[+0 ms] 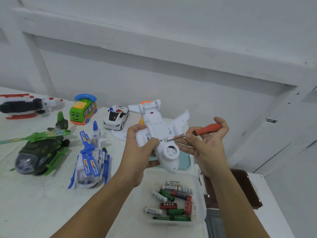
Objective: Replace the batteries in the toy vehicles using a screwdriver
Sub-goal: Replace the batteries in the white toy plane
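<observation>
- My left hand (pixel 139 150) grips the plane (pixel 158 124) belly-up, thumb curled over the fuselage. It holds the plane in the air above the tub (pixel 201 194) of batteries (pixel 171 201) on the table (pixel 42 206).
- My right hand (pixel 210 145) pinches the screwdriver (pixel 205 129), fingers curled round the orange handle. The tip touches a small screw on the belly, just beside the round wheel housing.
- I judge this to be the battery-cover screw; I cannot tell whether it is going in or coming out.
- The shaft lies shallow against the belly. I would raise the handle so the tip seats square, then press in while turning, or it may slip and chew the head.
- My left thumb sits just beside the tip, so I would keep it out of the blade's line.
- Staying over the tub means a freed screw should drop there.
</observation>
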### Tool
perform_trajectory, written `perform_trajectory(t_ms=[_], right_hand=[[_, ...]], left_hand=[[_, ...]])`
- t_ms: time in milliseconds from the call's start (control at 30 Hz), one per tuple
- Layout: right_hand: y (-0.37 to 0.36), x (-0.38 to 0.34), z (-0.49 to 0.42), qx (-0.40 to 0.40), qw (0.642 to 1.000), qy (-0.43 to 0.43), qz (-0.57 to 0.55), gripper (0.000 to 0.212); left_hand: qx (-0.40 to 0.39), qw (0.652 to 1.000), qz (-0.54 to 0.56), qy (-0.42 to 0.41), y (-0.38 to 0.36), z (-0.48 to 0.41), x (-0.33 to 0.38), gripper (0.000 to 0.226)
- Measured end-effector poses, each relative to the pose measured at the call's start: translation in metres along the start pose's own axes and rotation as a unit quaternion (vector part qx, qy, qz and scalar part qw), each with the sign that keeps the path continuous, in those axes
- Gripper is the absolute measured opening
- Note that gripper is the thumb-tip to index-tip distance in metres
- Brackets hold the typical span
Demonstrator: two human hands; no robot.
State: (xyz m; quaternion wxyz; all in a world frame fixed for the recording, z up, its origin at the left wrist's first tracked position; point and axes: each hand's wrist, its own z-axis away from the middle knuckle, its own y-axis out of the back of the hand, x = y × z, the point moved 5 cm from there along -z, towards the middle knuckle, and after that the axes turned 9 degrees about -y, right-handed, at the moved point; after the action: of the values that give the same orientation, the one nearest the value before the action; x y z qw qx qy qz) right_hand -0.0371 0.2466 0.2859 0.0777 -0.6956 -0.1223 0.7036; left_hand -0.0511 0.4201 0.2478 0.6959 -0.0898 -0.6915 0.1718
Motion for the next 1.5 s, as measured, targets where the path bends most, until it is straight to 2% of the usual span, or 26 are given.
perform_trajectory(t_ms=[233, 400, 600, 833, 1200, 1500], right_hand=[[0.005, -0.008, 0.004, -0.056, 0.997, 0.018, 0.056, 0.066], [0.007, -0.01, 0.009, -0.042, 0.995, 0.061, 0.067, 0.065], [0.007, -0.005, 0.013, -0.022, 0.997, 0.071, 0.024, 0.064], [0.009, 0.014, 0.008, 0.027, 0.993, 0.005, -0.112, 0.06], [0.004, 0.025, 0.007, 0.045, 0.982, -0.059, -0.171, 0.052], [0.006, 0.031, 0.005, 0.059, 0.982, -0.085, -0.156, 0.054]], left_hand=[[0.003, 0.999, 0.001, 0.032, -0.006, 0.008, -0.007, 0.031], [0.009, 0.999, 0.01, 0.035, -0.011, 0.013, -0.006, 0.029], [0.009, 1.0, 0.015, 0.025, -0.013, 0.016, -0.004, 0.028], [0.004, 1.0, 0.016, 0.003, -0.015, 0.018, 0.002, 0.031], [0.006, 1.0, 0.003, -0.025, -0.01, 0.018, 0.0, 0.032], [0.009, 1.0, 0.003, -0.025, -0.007, 0.014, -0.009, 0.033]])
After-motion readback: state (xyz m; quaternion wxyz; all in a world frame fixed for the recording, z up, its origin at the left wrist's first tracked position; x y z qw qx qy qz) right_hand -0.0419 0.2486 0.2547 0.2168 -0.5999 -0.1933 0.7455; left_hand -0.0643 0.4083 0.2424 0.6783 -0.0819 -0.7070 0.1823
